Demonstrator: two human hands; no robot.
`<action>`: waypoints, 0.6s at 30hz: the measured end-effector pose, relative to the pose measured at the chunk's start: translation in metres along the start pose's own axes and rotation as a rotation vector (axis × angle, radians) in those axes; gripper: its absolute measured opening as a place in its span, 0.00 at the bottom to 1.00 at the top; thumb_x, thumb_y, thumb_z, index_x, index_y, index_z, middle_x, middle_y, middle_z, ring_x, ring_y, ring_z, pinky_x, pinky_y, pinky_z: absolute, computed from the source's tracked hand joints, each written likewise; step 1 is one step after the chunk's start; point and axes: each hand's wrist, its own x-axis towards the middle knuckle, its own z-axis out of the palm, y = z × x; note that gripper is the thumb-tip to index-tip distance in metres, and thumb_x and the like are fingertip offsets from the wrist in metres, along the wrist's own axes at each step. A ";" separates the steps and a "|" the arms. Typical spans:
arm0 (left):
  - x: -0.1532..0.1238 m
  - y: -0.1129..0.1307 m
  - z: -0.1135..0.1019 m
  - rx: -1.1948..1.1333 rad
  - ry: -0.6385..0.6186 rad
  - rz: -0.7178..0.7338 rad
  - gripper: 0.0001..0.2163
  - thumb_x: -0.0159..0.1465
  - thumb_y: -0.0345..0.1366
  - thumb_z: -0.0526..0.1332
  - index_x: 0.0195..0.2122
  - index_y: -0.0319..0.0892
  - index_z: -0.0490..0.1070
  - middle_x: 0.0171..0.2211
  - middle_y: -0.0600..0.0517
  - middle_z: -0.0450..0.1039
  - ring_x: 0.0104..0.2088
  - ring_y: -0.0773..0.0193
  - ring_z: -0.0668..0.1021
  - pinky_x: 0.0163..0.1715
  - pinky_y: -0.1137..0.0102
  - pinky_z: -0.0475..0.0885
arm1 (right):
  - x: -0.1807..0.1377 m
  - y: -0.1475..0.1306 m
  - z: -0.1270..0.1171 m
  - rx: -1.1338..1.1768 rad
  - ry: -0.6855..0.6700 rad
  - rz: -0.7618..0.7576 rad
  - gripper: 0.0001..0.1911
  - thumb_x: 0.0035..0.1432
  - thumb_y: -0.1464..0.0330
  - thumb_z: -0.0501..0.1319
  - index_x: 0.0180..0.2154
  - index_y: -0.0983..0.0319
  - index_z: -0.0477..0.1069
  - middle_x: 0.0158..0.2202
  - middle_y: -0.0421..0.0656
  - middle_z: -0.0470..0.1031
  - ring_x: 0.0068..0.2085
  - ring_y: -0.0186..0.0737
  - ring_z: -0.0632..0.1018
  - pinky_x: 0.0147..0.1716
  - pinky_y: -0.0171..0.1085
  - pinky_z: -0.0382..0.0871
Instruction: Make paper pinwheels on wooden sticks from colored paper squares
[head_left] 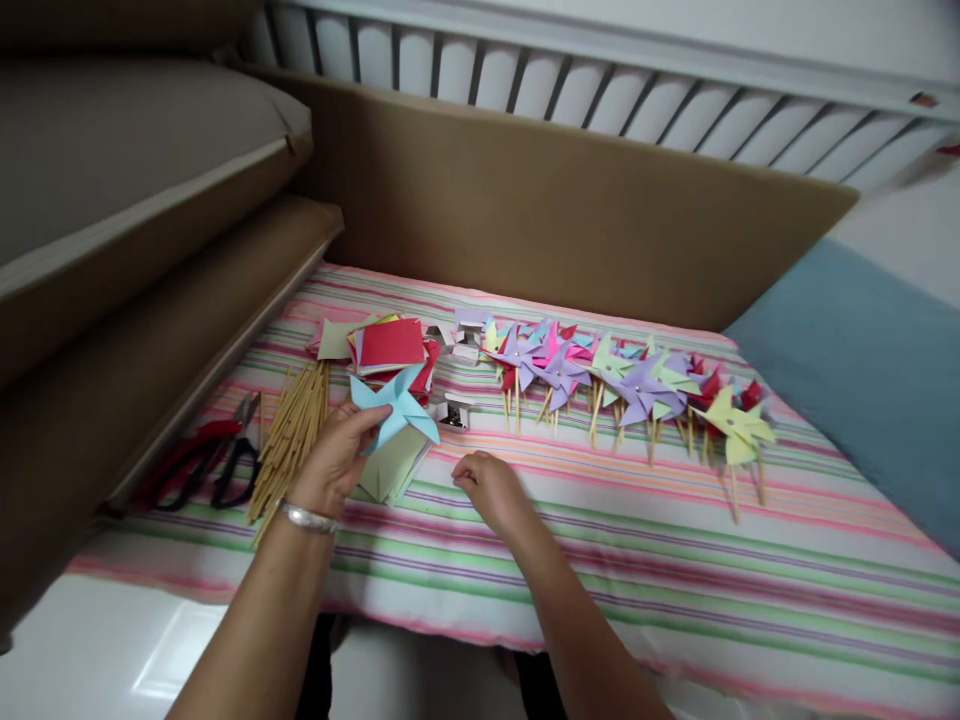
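Note:
Between the thumb and fingers of my left hand (pixel 334 460) is a light blue paper pinwheel (pixel 397 408) with its blades folded, and no stick shows on it. My right hand (pixel 493 490) is pinched closed over the cloth, apart from the pinwheel; whatever its fingertips hold is too small to make out. Below the pinwheel lie pale green paper sheets (pixel 394 465). A small open box (pixel 454 412) with shiny bits inside stands just beyond my right hand. Thin wooden sticks (pixel 289 440) lie in a heap left of my left hand.
Scissors (pixel 206 460) with dark handles lie at the left. Coloured paper (pixel 390 343) is stacked behind, beside another small box (pixel 466 345). Several finished pinwheels (pixel 637 385) on sticks spread to the right. A brown board (pixel 525 200) rises behind the striped cloth (pixel 675 570); cushions (pixel 150 170) flank the left.

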 end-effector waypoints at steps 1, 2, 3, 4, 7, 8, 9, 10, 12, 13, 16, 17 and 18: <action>0.001 -0.002 0.002 0.013 0.005 0.004 0.09 0.42 0.31 0.70 0.24 0.37 0.73 0.21 0.53 0.76 0.22 0.67 0.75 0.25 0.73 0.69 | 0.001 -0.001 0.000 -0.009 -0.002 -0.003 0.08 0.50 0.76 0.58 0.28 0.61 0.74 0.30 0.43 0.74 0.33 0.38 0.74 0.34 0.34 0.63; 0.002 -0.004 0.004 0.029 0.008 0.007 0.09 0.42 0.32 0.70 0.24 0.37 0.73 0.21 0.53 0.76 0.22 0.67 0.75 0.25 0.73 0.69 | 0.001 -0.002 0.000 -0.017 -0.003 -0.006 0.08 0.50 0.76 0.57 0.27 0.61 0.73 0.30 0.43 0.74 0.33 0.38 0.74 0.33 0.34 0.62; 0.003 -0.007 0.005 0.042 0.012 0.015 0.10 0.41 0.32 0.70 0.24 0.38 0.73 0.22 0.53 0.76 0.22 0.66 0.75 0.26 0.73 0.68 | 0.001 -0.003 0.001 -0.024 -0.002 -0.009 0.08 0.50 0.76 0.57 0.26 0.61 0.73 0.29 0.43 0.74 0.33 0.38 0.73 0.33 0.34 0.61; 0.004 -0.009 0.007 0.051 0.015 0.026 0.10 0.41 0.32 0.71 0.25 0.38 0.74 0.22 0.53 0.76 0.23 0.67 0.75 0.27 0.73 0.68 | 0.001 -0.003 0.002 -0.030 0.000 -0.011 0.08 0.50 0.77 0.57 0.26 0.61 0.73 0.29 0.43 0.74 0.33 0.38 0.73 0.32 0.34 0.60; 0.007 -0.014 0.012 0.081 0.022 0.074 0.12 0.39 0.32 0.71 0.26 0.38 0.75 0.25 0.52 0.77 0.25 0.66 0.76 0.30 0.73 0.69 | 0.000 -0.002 0.003 -0.027 0.014 -0.011 0.08 0.49 0.77 0.56 0.24 0.61 0.71 0.28 0.42 0.73 0.32 0.39 0.72 0.30 0.34 0.59; 0.007 -0.016 0.014 0.094 0.030 0.090 0.12 0.39 0.32 0.72 0.27 0.38 0.76 0.25 0.52 0.78 0.26 0.66 0.76 0.31 0.72 0.69 | 0.000 0.000 0.001 -0.017 0.021 -0.010 0.08 0.49 0.77 0.56 0.24 0.61 0.71 0.28 0.42 0.72 0.32 0.39 0.72 0.30 0.34 0.59; 0.007 -0.017 0.015 0.110 0.039 0.103 0.12 0.39 0.32 0.72 0.27 0.38 0.76 0.26 0.51 0.78 0.27 0.66 0.76 0.32 0.72 0.69 | 0.000 0.001 -0.002 -0.005 0.029 -0.010 0.08 0.49 0.77 0.56 0.24 0.61 0.70 0.27 0.41 0.72 0.31 0.39 0.72 0.30 0.34 0.60; 0.007 -0.019 0.016 0.125 0.045 0.110 0.12 0.39 0.32 0.72 0.27 0.38 0.76 0.26 0.51 0.78 0.27 0.66 0.76 0.32 0.72 0.69 | -0.001 0.001 -0.007 0.005 0.036 -0.010 0.08 0.50 0.76 0.56 0.24 0.60 0.70 0.27 0.41 0.72 0.32 0.38 0.72 0.31 0.34 0.61; 0.007 -0.021 0.018 0.144 0.048 0.110 0.11 0.40 0.33 0.71 0.26 0.38 0.76 0.26 0.51 0.78 0.26 0.66 0.76 0.31 0.72 0.68 | -0.002 0.000 -0.022 0.072 0.090 -0.014 0.07 0.53 0.74 0.55 0.26 0.60 0.69 0.29 0.41 0.72 0.32 0.38 0.73 0.32 0.35 0.63; 0.007 -0.022 0.019 0.147 0.046 0.103 0.11 0.40 0.33 0.71 0.26 0.38 0.76 0.26 0.51 0.78 0.26 0.66 0.76 0.31 0.72 0.68 | -0.003 -0.004 -0.030 0.126 0.136 -0.030 0.06 0.54 0.72 0.55 0.27 0.59 0.69 0.31 0.41 0.73 0.34 0.39 0.74 0.34 0.35 0.65; 0.006 -0.026 0.024 0.135 0.047 0.087 0.12 0.40 0.34 0.72 0.27 0.38 0.77 0.25 0.51 0.78 0.26 0.65 0.76 0.31 0.71 0.69 | -0.005 -0.021 -0.052 0.358 0.325 -0.150 0.05 0.54 0.69 0.57 0.29 0.58 0.70 0.44 0.45 0.73 0.48 0.44 0.72 0.48 0.42 0.63; 0.005 -0.027 0.026 0.133 0.055 0.082 0.12 0.40 0.33 0.72 0.27 0.38 0.77 0.25 0.50 0.78 0.26 0.65 0.76 0.31 0.71 0.69 | -0.004 -0.029 -0.056 0.399 0.353 -0.180 0.05 0.54 0.69 0.57 0.28 0.58 0.71 0.51 0.45 0.69 0.53 0.45 0.68 0.53 0.45 0.59; 0.005 -0.028 0.028 0.130 0.063 0.081 0.12 0.39 0.33 0.72 0.27 0.37 0.77 0.24 0.50 0.78 0.25 0.65 0.76 0.31 0.71 0.69 | -0.003 -0.035 -0.058 0.429 0.360 -0.196 0.05 0.53 0.69 0.58 0.28 0.58 0.72 0.56 0.44 0.66 0.57 0.46 0.65 0.56 0.47 0.54</action>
